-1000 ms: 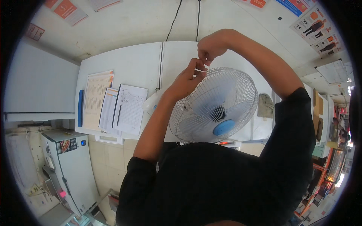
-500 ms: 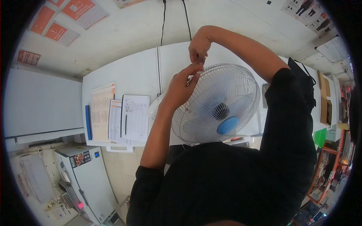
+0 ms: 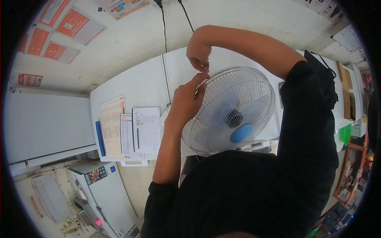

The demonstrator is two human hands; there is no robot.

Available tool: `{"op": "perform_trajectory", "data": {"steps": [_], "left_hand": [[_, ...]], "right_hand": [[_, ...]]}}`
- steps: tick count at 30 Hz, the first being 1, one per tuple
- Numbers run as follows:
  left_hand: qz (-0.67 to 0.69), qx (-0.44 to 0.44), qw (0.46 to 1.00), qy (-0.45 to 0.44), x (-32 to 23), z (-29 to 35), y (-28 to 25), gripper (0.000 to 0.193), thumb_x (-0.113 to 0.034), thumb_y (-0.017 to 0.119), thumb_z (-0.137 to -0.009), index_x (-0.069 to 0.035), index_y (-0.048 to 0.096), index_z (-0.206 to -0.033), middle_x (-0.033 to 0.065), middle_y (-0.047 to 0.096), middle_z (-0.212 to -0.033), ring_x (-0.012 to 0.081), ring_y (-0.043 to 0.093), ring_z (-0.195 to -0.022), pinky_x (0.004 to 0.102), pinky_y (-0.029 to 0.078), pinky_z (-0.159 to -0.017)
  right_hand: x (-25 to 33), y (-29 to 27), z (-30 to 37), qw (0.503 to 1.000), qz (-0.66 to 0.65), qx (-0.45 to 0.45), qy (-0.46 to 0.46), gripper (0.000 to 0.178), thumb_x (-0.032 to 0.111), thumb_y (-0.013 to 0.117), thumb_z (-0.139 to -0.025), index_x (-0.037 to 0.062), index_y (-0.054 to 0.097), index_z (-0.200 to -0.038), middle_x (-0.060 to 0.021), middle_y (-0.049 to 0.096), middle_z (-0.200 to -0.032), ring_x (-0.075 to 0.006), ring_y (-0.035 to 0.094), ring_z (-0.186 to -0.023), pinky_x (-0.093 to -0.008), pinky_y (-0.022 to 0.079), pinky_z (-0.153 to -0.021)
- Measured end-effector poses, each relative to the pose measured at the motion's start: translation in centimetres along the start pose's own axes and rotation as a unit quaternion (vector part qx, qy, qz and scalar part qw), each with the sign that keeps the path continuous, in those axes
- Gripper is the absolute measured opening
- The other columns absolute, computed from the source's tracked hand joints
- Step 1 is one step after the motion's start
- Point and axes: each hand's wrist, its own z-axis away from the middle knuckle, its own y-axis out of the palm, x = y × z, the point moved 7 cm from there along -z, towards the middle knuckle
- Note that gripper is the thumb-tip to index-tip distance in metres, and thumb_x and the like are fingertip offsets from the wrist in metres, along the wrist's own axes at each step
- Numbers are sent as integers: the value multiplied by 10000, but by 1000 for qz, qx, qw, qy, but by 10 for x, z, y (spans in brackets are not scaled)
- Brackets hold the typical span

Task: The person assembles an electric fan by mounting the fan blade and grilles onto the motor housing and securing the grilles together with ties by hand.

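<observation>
Head: fan [image 3: 229, 111] seemingly against left hand [image 3: 187, 98]

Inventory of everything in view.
flat table: 1, white, centre
round wire-caged fan: 1, whitish and blue, on table
paper sheets: 3+, white-cream, table's left
slim pen: 1, dark, on sheet
long flat strip: 1, blue, table's left
thin cables: 2, black, wall
paper posters: several, orange-white, wall
boxy cabinets: 2, whitish, left
cardboard box: 1, brown, right
rounded container: 1, green, right
framed shelf: 1, orange, right
edge clutter: uncountable, mixed, right
shirt: 1, black, bottom
left hand: 1, bare, at fan's rim
right hand: 1, bare, beyond left hand
</observation>
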Motion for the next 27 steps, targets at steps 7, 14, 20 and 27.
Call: {"op": "perform_trajectory", "data": {"steps": [7, 14, 20, 27], "left_hand": [[43, -21, 999, -5, 5, -1, 4, 295, -108, 554, -1023, -78, 506, -1313, 180, 713, -1219, 397, 663, -1156, 435, 544, -978], [22, -24, 999, 3, 4, -1, 5, 307, -100, 555, -1021, -79, 465, -1314, 191, 703, -1239, 404, 654, -1178, 443, 542, -983], [-6, -77, 995, 70, -7, -2, -6, 297, -99, 624, -986, -93, 558, -1275, 154, 729, -1086, 346, 717, -1058, 390, 581, -910], [-125, -45, 990, 43, -26, -6, -14, 217, -158, 725, -919, -125, 722, -1134, 82, 723, -1037, 247, 725, -938, 368, 588, -798]], "right_hand": [[-9, 1, -6, 998, -14, -52, -15, 268, 293, 775, -845, 192, 798, -1093, -12, 726, -986, -168, 652, -906, -354, 535, -838], [-1, 2, -8, 999, -7, -49, -16, 245, 256, 770, -865, 155, 792, -1087, -31, 755, -1078, -203, 667, -1041, -412, 525, -860], [-9, 10, -12, 996, -80, 3, -48, 269, 264, 776, -869, 157, 786, -1115, -3, 706, -1027, -155, 614, -942, -344, 523, -872], [-23, 33, -22, 960, -240, 25, -142, 284, 246, 731, -924, 47, 746, -1126, -17, 712, -991, -134, 621, -945, -328, 529, -893]]}}
